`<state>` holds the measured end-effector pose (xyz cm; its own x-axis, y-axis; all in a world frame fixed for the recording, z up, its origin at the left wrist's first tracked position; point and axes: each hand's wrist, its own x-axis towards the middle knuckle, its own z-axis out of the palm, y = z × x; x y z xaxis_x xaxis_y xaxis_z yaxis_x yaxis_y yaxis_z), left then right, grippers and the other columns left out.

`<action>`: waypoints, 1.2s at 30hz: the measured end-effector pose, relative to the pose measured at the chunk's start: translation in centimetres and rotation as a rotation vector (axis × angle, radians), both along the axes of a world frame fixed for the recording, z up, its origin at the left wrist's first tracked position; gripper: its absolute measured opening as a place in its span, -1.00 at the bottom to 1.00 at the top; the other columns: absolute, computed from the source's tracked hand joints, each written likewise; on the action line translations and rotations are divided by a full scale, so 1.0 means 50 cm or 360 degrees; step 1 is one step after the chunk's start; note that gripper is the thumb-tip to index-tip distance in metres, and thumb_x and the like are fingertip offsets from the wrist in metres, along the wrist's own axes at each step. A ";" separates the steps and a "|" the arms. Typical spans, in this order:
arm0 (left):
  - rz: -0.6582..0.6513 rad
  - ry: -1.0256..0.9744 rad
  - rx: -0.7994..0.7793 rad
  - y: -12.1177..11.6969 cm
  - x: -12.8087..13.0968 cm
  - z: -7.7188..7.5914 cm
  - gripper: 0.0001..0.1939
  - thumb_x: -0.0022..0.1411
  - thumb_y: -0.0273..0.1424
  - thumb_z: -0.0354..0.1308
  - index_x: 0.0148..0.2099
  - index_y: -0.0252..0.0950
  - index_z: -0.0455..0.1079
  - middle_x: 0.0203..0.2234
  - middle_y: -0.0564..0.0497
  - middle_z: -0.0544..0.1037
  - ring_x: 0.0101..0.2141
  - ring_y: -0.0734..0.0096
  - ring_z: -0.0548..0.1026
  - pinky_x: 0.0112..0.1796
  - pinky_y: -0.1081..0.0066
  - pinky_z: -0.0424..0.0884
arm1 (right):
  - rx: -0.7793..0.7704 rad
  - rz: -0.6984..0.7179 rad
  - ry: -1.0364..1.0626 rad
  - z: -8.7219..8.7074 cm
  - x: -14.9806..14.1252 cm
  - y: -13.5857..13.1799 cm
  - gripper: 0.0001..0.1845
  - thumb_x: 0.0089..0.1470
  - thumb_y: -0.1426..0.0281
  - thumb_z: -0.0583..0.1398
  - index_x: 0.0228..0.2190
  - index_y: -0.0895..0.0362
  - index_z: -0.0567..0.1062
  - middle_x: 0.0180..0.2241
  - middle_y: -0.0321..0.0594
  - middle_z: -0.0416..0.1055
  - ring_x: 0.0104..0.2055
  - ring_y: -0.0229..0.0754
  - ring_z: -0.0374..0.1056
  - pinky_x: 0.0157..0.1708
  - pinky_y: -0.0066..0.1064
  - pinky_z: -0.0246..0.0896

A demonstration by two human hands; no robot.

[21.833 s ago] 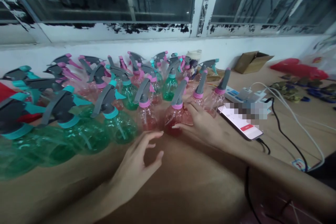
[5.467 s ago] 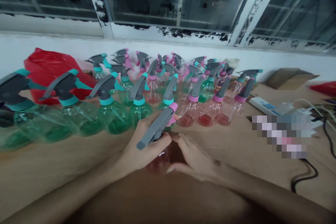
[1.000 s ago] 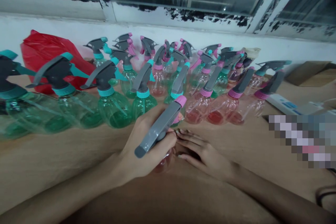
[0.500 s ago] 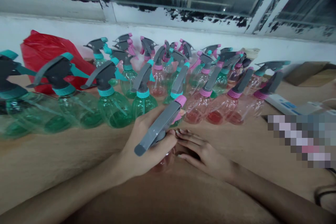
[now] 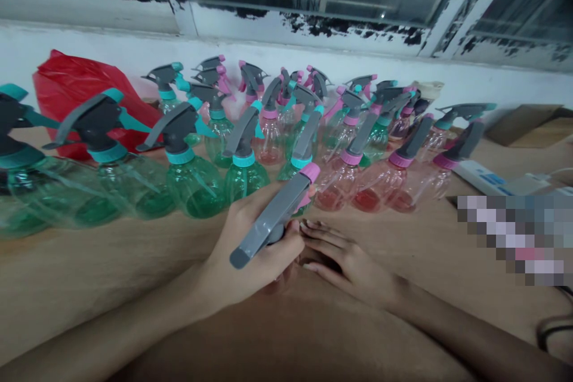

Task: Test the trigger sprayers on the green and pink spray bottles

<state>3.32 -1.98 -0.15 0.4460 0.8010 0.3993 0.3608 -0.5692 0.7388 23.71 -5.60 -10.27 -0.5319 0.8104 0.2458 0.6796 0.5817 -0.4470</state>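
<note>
A pink spray bottle [image 5: 283, 283] stands in front of me, its grey trigger head tipped with a pink nozzle. My left hand [image 5: 250, 245] is closed around the neck below that head and covers most of the bottle. Close to its right side, my right hand [image 5: 342, 256] rests low with the fingers stretched out. Its fingertips are at the bottle and my left thumb; whether they touch is unclear. Just beyond, a row holds green spray bottles with teal collars [image 5: 201, 191] on the left and pink ones with pink collars [image 5: 369, 188] on the right.
Several more spray bottles [image 5: 271, 137] crowd the wooden table [image 5: 147, 262] behind the row. A red plastic bag [image 5: 85, 95] sits at the back left. A cardboard box [image 5: 528, 125] and a white power strip [image 5: 478, 176] lie to the right, near a blurred-out patch. Windows line the wall behind.
Hardly anything differs. My left hand and the spray bottle's head have shifted very slightly to the right; my right hand stays in place.
</note>
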 end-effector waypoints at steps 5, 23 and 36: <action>-0.0006 0.0017 -0.0034 0.001 0.001 -0.004 -0.77 0.03 -0.57 0.03 -0.26 -0.19 0.31 -0.52 0.15 0.38 -0.48 0.42 0.37 -0.39 0.42 0.34 | 0.0032 0.0014 0.0041 -0.004 0.002 0.001 -0.51 0.21 0.28 0.09 0.16 0.06 0.23 0.19 -0.15 0.21 0.26 -0.10 0.06 0.22 -0.08 0.03; -0.0119 0.0025 0.0002 0.009 -0.004 0.011 -0.73 0.02 -0.50 0.02 -0.19 -0.14 0.35 -0.42 0.09 0.46 -0.42 0.35 0.47 -0.34 0.37 0.43 | 0.0010 -0.0001 0.0032 -0.002 0.002 0.000 -0.51 0.21 0.26 0.09 0.16 0.07 0.25 0.19 -0.14 0.21 0.26 -0.09 0.06 0.22 -0.08 0.02; -0.0183 0.0015 0.0018 0.011 -0.005 0.022 -0.86 0.01 -0.55 -0.02 -0.41 -0.17 0.18 -0.57 0.16 0.26 -0.55 0.42 0.26 -0.48 0.38 0.25 | 0.0013 -0.0015 -0.0016 -0.002 0.001 0.000 -0.51 0.22 0.25 0.08 0.13 0.15 0.28 0.19 -0.11 0.21 0.26 -0.11 0.05 0.24 -0.12 -0.01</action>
<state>3.08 -1.42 0.95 0.5387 0.7397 0.4033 0.2995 -0.6156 0.7289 23.74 -5.60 -10.36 -0.5268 0.8132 0.2474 0.6893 0.5791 -0.4353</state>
